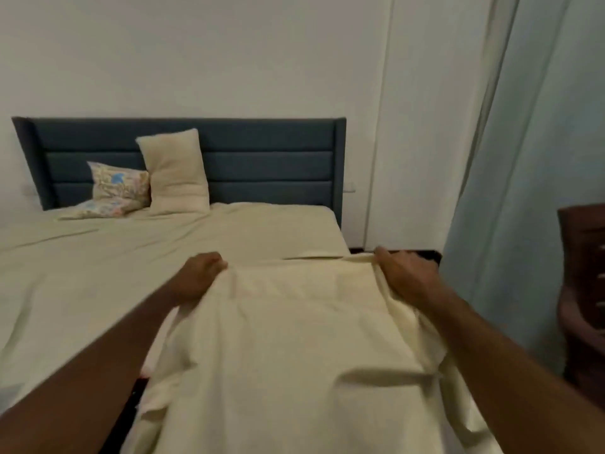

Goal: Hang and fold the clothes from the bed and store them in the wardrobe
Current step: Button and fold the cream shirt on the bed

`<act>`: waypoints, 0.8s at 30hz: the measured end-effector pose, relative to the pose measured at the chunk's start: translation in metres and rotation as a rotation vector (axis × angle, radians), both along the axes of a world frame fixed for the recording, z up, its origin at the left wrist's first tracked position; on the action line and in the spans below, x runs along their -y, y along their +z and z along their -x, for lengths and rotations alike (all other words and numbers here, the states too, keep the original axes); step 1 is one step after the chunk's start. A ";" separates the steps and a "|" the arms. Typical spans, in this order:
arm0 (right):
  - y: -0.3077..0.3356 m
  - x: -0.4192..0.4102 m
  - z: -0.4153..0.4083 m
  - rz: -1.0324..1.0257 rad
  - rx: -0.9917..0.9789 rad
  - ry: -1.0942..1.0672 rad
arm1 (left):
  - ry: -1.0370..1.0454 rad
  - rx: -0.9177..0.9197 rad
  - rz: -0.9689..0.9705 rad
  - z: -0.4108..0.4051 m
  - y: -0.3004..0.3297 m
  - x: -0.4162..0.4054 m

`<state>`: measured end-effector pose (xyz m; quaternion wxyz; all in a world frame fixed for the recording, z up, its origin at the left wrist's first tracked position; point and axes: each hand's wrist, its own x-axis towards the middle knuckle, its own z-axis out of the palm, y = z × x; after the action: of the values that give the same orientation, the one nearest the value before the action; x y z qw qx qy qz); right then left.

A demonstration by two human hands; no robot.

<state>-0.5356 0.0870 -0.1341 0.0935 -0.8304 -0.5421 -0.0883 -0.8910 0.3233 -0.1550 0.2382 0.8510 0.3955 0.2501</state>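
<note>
A pale cream garment [294, 339] is stretched out in front of me, over the near right corner of the bed [82, 267]. My left hand [201, 275] grips its far left edge with curled fingers. The far right edge is bunched in my right hand [404, 273], close to the bed's right side. The cloth hangs down toward me and hides what lies beneath it. No wardrobe is in view.
Two pillows, a plain cream pillow [175, 172] and a floral pillow [116, 188], lean against the dark blue headboard [262, 165]. A light blue curtain [523, 158] hangs at the right, with dark wooden furniture [582, 290] beside it.
</note>
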 end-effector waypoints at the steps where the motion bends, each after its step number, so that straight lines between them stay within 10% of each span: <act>1: -0.024 -0.003 -0.004 0.004 -0.020 -0.004 | 0.014 0.003 0.015 -0.003 -0.027 -0.007; 10: -0.138 -0.085 -0.061 0.196 0.107 -0.011 | 0.030 -0.011 -0.008 -0.061 -0.146 -0.081; 17: -0.140 -0.182 -0.110 -0.115 0.004 -0.020 | 0.147 0.085 -0.157 -0.113 -0.131 -0.166; 24: -0.266 -0.193 -0.120 0.186 -0.020 -0.025 | 0.090 -0.363 -0.048 -0.116 -0.243 -0.177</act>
<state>-0.4157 0.2804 -0.4001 0.0200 -0.8432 -0.5364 -0.0304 -0.7745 0.5000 -0.3982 0.1312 0.8690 0.4637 0.1121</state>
